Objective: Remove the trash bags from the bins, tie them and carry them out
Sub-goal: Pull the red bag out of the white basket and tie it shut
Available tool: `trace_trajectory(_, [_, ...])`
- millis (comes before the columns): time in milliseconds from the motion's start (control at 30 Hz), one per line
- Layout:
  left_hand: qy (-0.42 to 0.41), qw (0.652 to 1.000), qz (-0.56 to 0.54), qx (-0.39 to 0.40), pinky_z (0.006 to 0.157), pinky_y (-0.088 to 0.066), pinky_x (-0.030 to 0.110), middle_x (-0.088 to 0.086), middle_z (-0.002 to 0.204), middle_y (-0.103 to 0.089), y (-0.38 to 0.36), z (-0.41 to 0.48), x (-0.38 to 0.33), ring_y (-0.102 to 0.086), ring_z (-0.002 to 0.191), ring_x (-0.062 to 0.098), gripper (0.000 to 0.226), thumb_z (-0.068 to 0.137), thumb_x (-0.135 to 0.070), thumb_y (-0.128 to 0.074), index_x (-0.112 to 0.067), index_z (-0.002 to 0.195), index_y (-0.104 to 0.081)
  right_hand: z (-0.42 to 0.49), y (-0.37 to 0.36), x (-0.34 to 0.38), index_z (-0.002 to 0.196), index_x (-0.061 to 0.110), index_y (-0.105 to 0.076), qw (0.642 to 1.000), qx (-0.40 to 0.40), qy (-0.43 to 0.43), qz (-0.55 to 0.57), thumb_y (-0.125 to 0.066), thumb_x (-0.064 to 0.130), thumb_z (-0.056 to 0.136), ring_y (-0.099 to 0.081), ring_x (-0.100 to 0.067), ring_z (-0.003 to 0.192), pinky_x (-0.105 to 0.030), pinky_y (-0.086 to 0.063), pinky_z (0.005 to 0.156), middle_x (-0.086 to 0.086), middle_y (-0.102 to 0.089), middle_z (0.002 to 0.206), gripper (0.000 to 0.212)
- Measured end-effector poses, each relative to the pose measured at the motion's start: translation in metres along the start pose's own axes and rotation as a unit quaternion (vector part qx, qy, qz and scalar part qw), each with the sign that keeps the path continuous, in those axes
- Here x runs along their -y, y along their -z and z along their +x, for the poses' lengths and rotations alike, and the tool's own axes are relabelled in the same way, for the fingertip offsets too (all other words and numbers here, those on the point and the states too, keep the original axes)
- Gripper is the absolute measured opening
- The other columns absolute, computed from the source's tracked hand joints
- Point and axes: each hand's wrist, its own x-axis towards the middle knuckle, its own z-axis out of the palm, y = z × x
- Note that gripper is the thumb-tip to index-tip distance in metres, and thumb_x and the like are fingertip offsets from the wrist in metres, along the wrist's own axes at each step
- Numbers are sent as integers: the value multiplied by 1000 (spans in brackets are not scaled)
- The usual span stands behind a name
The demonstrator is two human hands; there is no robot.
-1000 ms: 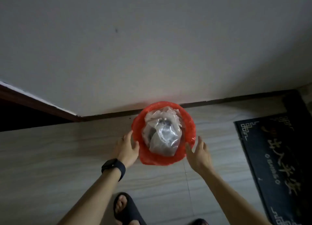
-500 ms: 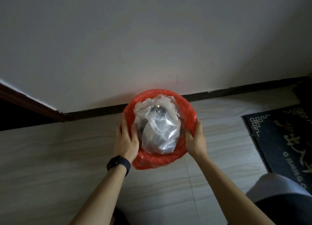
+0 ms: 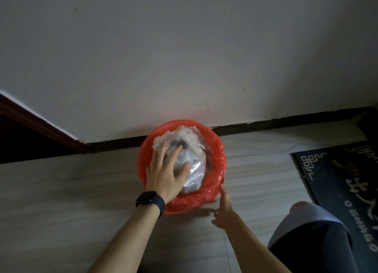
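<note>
A round bin lined with a red trash bag (image 3: 216, 160) stands on the floor against the wall. Inside it lies a bulging clear plastic bag (image 3: 194, 170) with dark and white rubbish. My left hand (image 3: 165, 172), with a dark watch on the wrist, lies flat on top of the clear bag with fingers spread. My right hand (image 3: 224, 209) is low at the bin's near right side, one finger pointing up against the red bag's folded-over edge; its other fingers are partly hidden.
A white wall with a dark skirting board (image 3: 286, 122) runs behind the bin. A dark doormat (image 3: 337, 180) with pale characters lies to the right. My knee (image 3: 311, 231) is bent at the lower right. A dark doorway (image 3: 24, 141) opens at the left. The floor is pale wood-look tile.
Both hands first closed on the bin's sides. Now my left hand has moved onto the clear bag, and my right hand has dropped to the bin's lower right edge.
</note>
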Motion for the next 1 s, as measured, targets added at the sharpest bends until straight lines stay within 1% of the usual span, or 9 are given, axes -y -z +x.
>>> trace_trajectory(133, [23,1000,-5,-16,107,-39,55,-22,160,4,-8,6,1,-17,149,20,62,82,-76,-31,-55,140,-27,19,-12,15,112,8,-61,994,78,-2,83,-58,47,88,-58,-31,103,-43,-47,95,-17,-72,102,46])
trace_trajectory(267, [8,999,5,-35,104,-42,56,-18,161,-2,-16,7,5,-24,147,25,59,83,-73,-31,-55,140,-29,41,-2,30,91,9,-60,991,36,92,85,-61,19,81,-61,-25,77,-39,-55,70,-16,-64,97,14])
trace_trajectory(333, [10,999,11,-38,102,-44,57,-15,162,-5,-17,9,7,-26,146,26,58,84,-71,-32,-54,140,-30,14,2,44,91,9,-66,983,43,115,140,-65,15,80,-63,-25,73,-33,-54,61,-12,-66,89,13])
trace_trajectory(467, [22,999,6,-31,101,-45,56,-15,162,-4,-19,9,8,-27,145,25,58,84,-70,-32,-53,140,-29,-62,11,76,92,10,-72,958,40,203,199,-61,16,86,-65,-24,66,-33,-52,64,-10,-71,79,14])
trace_trajectory(667, [48,998,11,39,112,-28,59,-19,162,9,-18,10,6,-13,150,26,65,80,-71,-20,-60,143,-4,-165,-16,84,74,20,-62,917,200,346,8,-60,10,77,-50,-19,58,-30,-34,53,-9,-57,73,11])
trace_trajectory(733, [40,998,9,37,116,-20,58,-17,163,10,-9,10,4,-8,151,25,66,80,-72,-18,-64,142,3,-161,-30,83,77,20,-65,900,149,399,-93,-64,12,79,-55,-15,62,-28,-42,56,-5,-63,75,9])
trace_trajectory(833, [49,997,-24,-63,117,-16,50,-13,164,4,3,-7,5,-6,150,20,59,87,-72,-20,-66,142,1,-118,-34,82,97,19,-66,850,-74,441,-277,-60,17,87,-68,-24,84,-37,-53,76,-3,-73,88,12])
trace_trajectory(900, [171,959,-145,-173,115,-23,54,-9,163,-10,9,-17,10,-17,148,24,60,89,-73,-25,-57,145,-16,-95,-34,76,101,11,-64,793,-142,418,-420,-57,20,87,-66,-41,95,-38,-51,77,-16,-72,96,18])
trace_trajectory(1000, [425,821,-337,-179,113,-27,60,2,162,-19,8,-14,37,-26,145,33,72,90,-74,-29,-38,152,-20,-84,-40,62,117,9,-58,710,-173,429,-531,-54,20,85,-64,-44,95,-37,-48,74,-17,-67,105,35])
